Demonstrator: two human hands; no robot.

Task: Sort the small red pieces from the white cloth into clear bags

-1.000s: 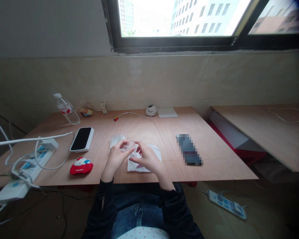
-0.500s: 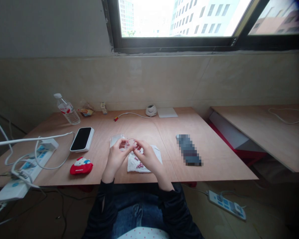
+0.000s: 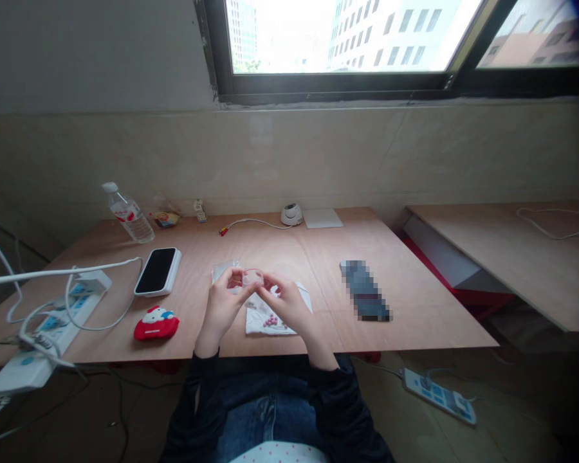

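Note:
Between my two hands is a small clear round item with a pinkish rim [image 3: 253, 277], too small to make out fully. My left hand [image 3: 223, 302] grips its left side with curled fingers and thumb. On its right side, my right hand [image 3: 285, 302] pinches it, the fingertips of both hands nearly meeting. Under the hands lies a white crumpled sheet [image 3: 255, 323] on the wooden table. Several small pink-red beads [image 3: 271, 320] rest on that sheet. A clear plastic bag [image 3: 220, 269] lies just behind my left hand.
To the left are a phone [image 3: 156, 271], a red pouch [image 3: 156, 324], a power strip [image 3: 65, 325] with cables and a bottle [image 3: 131, 218]. A white dome camera [image 3: 291, 214] and flat white box [image 3: 323, 218] stand at the back; a blurred dark object [image 3: 365, 290] lies right.
Both hands stay together over the sheet, with the clear item turned so that its round face shows more. The whole view has shifted slightly.

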